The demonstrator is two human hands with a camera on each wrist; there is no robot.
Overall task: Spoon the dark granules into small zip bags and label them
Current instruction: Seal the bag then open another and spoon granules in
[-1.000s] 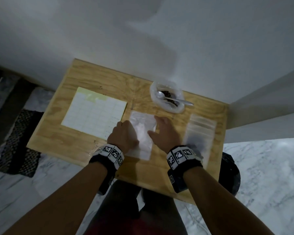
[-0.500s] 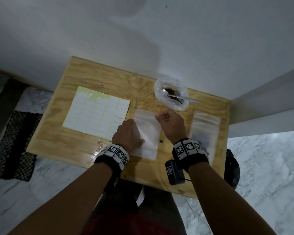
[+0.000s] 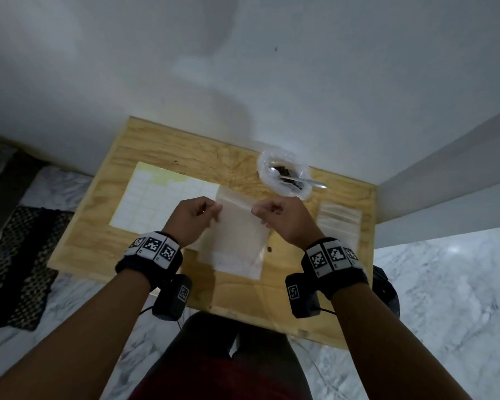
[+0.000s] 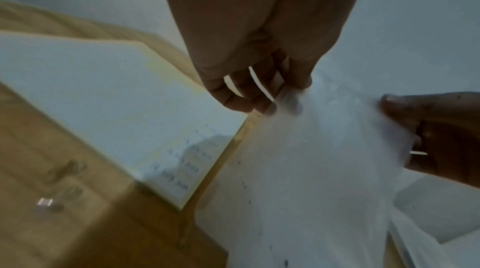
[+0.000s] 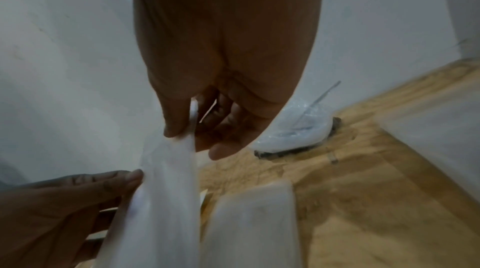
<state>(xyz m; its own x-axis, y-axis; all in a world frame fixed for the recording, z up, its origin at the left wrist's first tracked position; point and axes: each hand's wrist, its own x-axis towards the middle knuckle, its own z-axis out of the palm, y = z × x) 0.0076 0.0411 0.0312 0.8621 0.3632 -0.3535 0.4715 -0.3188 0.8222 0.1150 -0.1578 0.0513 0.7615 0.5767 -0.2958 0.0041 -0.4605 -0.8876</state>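
The bench (image 3: 104, 241) is pale plywood with visible grain, its far edge touching a white wall (image 3: 243, 67). Right of the bench the wall turns a corner (image 3: 445, 168) toward the camera. Below the bench on every side lies a white marble floor (image 3: 445, 284) with grey veins. Left of the bench a dark woven mat (image 3: 20, 264) lies on that floor. By the bench's near right corner sits a dark rounded thing (image 3: 387, 295), mostly hidden.
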